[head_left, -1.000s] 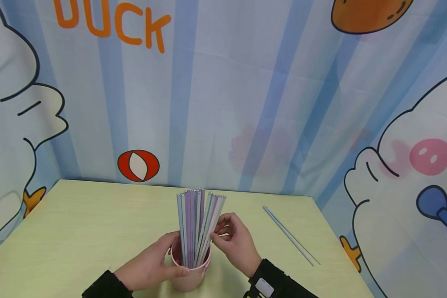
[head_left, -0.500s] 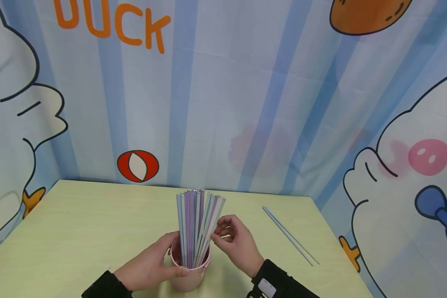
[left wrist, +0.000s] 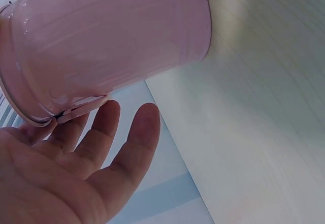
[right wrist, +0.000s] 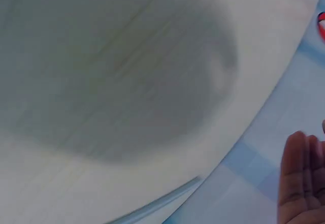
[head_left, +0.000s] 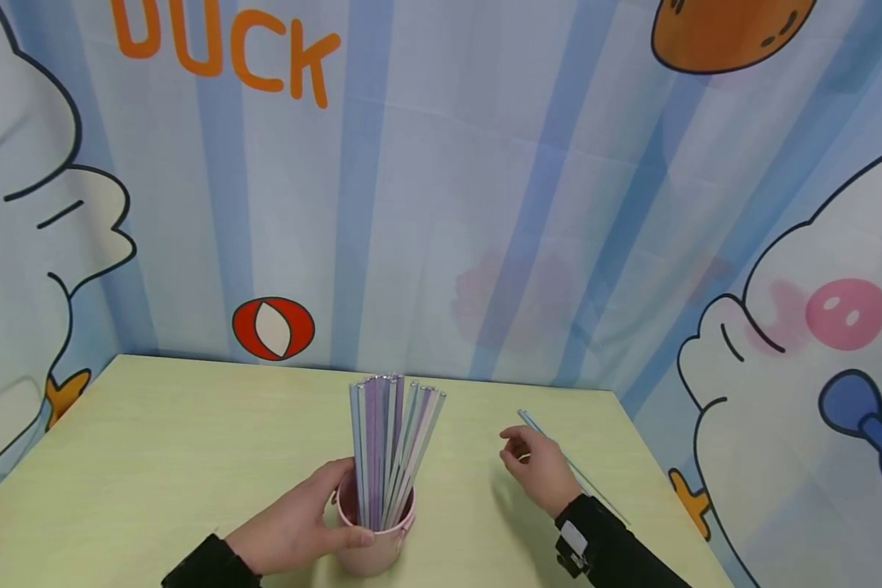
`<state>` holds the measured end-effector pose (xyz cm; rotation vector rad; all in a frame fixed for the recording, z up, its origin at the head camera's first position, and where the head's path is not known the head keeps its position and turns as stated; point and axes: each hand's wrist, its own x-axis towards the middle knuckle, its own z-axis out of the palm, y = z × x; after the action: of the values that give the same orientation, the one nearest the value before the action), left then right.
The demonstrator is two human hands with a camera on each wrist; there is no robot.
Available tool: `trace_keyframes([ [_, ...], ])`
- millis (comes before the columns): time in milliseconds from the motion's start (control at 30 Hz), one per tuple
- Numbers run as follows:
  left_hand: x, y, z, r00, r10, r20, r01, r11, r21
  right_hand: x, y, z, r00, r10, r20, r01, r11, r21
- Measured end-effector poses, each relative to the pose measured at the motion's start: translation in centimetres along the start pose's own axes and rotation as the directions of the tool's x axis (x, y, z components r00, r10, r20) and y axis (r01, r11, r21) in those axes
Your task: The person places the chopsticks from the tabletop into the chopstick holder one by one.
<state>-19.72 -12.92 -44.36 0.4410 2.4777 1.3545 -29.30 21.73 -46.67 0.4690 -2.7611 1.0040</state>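
Note:
A small pink bucket stands on the table with a bundle of blue, purple and pale straws upright in it. My left hand grips the bucket near its rim, thumb across the front and fingers round the far side. In the left wrist view the fingers curve beside the pink wall and its handle. To the right, my right hand is above the table with loosely bent fingers and nothing in them. It partly covers loose straws lying there; one straw also shows in the right wrist view.
The pale wood-grain table ends at a back edge, close to a blue striped curtain with duck pictures. A black cuff with a small white device is on the right wrist.
My right hand has left the bundle and moved right to the loose straws, now overlapping them. The bundle's rightmost straw leans slightly differently. My left hand keeps its grip on the bucket.

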Motion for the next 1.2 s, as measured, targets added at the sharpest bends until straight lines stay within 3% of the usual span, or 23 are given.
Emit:
trace_keyframes([
  [100,0.0,0.0,0.0,1.0,0.007,-0.002,-0.007,1.0,0.002,-0.1,2.1,-0.9,1.0,0.018,0.005,-0.018,0.989,-0.143],
  [233,0.0,-0.1,0.1,1.0,0.01,-0.005,-0.01,1.0,0.004,-0.4,4.4,-1.8,0.999,0.037,0.011,-0.032,0.951,-0.308],
  [500,-0.1,0.0,0.0,1.0,0.005,-0.006,-0.005,1.0,0.001,-0.5,7.8,-2.3,1.0,0.025,0.009,-0.018,0.878,-0.479],
  [767,0.0,-0.1,0.0,1.0,0.003,-0.001,-0.003,1.0,0.001,-0.3,8.8,-1.7,0.999,0.045,0.016,-0.029,0.838,-0.544],
  [1033,0.0,-0.2,0.0,1.0,0.003,-0.003,-0.003,1.0,0.003,-0.4,8.5,-1.6,0.997,0.073,0.029,-0.046,0.836,-0.546],
  [1200,0.0,-0.2,0.0,1.0,0.004,-0.004,-0.004,1.0,-0.004,-0.4,8.2,-1.8,0.998,0.048,0.036,-0.021,0.835,-0.549],
])
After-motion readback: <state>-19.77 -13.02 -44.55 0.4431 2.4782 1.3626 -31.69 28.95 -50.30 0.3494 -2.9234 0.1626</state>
